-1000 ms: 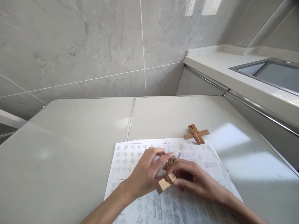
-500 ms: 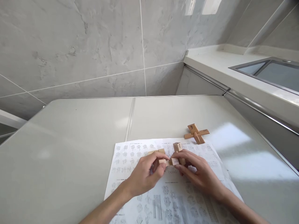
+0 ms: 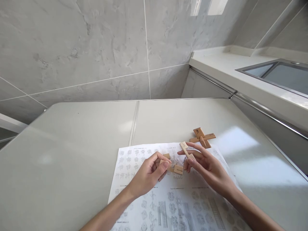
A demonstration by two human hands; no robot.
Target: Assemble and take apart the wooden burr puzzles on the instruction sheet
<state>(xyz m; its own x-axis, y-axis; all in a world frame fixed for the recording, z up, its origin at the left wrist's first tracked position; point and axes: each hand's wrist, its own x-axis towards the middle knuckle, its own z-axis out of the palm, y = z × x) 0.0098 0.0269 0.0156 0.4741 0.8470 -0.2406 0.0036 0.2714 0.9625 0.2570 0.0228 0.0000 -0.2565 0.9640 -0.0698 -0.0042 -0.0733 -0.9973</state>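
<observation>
My left hand (image 3: 149, 173) pinches a small notched wooden puzzle piece (image 3: 175, 168) between thumb and fingers, just above a printed instruction sheet (image 3: 173, 199). My right hand (image 3: 207, 165) holds a second wooden bar (image 3: 187, 150) with its fingertips, the bar tilted and separate from the left piece. Both hands hover over the upper middle of the sheet. A partly joined cross of wooden pieces (image 3: 202, 138) lies on the table beyond the right hand, just past the sheet's top edge.
The sheet lies on a pale grey table (image 3: 72, 144) with a seam (image 3: 133, 123) down its middle. A tiled wall (image 3: 96, 48) stands behind. To the right runs a higher white counter (image 3: 228, 67) with a sunken sink (image 3: 279, 75).
The two pieces, held together a second ago, have been pulled apart. My right hand has moved right and up with its bar; my left keeps the other piece.
</observation>
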